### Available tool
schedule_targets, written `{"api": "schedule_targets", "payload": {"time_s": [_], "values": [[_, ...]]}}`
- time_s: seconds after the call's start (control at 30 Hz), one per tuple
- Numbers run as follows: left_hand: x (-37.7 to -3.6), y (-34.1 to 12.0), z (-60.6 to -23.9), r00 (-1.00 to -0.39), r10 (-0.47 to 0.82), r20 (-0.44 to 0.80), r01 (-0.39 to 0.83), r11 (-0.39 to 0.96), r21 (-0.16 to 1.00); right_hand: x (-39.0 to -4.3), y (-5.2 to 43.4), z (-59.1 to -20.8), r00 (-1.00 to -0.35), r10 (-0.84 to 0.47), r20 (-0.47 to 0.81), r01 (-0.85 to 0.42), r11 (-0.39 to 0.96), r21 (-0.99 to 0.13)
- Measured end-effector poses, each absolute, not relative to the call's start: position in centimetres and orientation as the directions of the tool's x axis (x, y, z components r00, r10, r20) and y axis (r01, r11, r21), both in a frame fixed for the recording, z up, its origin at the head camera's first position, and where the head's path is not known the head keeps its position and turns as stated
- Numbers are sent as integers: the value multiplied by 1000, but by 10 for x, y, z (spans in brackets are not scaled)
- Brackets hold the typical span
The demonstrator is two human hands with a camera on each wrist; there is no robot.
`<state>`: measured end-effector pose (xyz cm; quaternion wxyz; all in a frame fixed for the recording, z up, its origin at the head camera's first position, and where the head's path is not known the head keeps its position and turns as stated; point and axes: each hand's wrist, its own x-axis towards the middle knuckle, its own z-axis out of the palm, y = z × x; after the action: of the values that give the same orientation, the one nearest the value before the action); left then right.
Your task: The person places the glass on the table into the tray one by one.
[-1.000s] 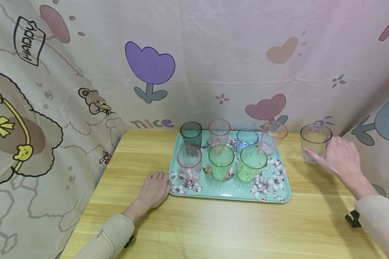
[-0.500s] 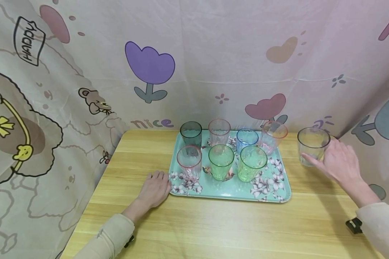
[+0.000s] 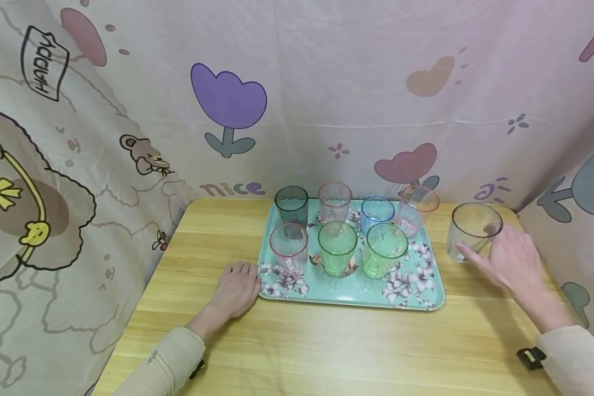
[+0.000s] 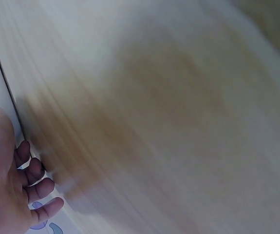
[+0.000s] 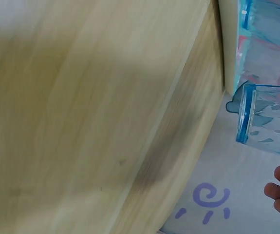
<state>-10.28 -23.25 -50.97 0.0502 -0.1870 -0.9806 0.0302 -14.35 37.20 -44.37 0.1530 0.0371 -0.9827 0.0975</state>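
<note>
The right hand (image 3: 512,258) grips a clear, ribbed plastic tumbler (image 3: 472,231), fingers wrapped round its wall, tilting it at about three o'clock of the teal floral plastic tray (image 3: 416,286) on the wooden table (image 3: 326,346). The left hand (image 3: 237,286) lies flat, fingers relaxed, touching the tray's eight-o'clock corner. Seven coloured tumblers stand on the tray.
</note>
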Motion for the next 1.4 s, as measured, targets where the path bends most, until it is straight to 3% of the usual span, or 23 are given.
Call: {"api": "schedule_targets", "payload": {"time_s": [0.6,0.9,1.4], "values": [[-103,-232,-510,-931,360,64,355,932,-71,-127,338,-454,-907,-17,422,-169,930,-326],[-104,-232,-510,-930,361,66,357,932,-65,-122,322,-464,-910,-16,414,-188,906,-378],[-102,-233,-510,-923,374,87,366,926,-91,-120,305,-480,-910,-81,408,-247,894,-374]]}}
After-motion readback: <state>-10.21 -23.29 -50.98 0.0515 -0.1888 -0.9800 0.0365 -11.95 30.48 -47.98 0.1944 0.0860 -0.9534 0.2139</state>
